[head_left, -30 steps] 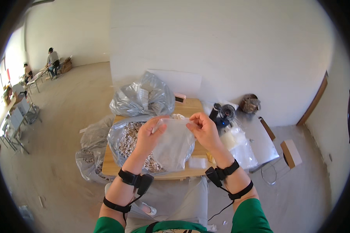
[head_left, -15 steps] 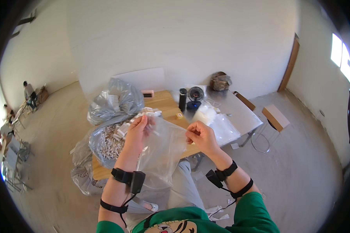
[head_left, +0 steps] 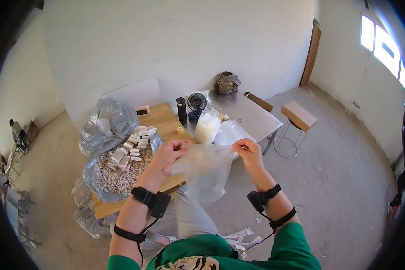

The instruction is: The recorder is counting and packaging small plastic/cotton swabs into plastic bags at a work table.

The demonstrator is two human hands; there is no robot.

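A clear plastic bag (head_left: 208,175) hangs over my lap, its upper edge stretched taut. My left hand (head_left: 168,155) pinches one upper corner. At the opposite corner, the fingers of my right hand (head_left: 249,154) are closed on the plastic. Left of my left hand, a grey plastic sack (head_left: 91,177) lies spread on the wooden table, full of short thin white-and-brown sticks (head_left: 114,180) too small to name surely. Several small white oblong packs (head_left: 131,148) are heaped on the sticks.
The wooden table (head_left: 159,118) meets a metal table (head_left: 254,117) bearing a black fan (head_left: 196,104), a black bottle (head_left: 181,110), a roll of clear bags (head_left: 207,127), flat plastic bags (head_left: 231,132) and a camouflage cap (head_left: 227,83). A carton (head_left: 298,116) rests on a stool at right.
My view has turned right, so the tables appear farther left. My hands have spread the bag's upper edge straight between them; before, it hung slanted with the left hand nearer the packs.
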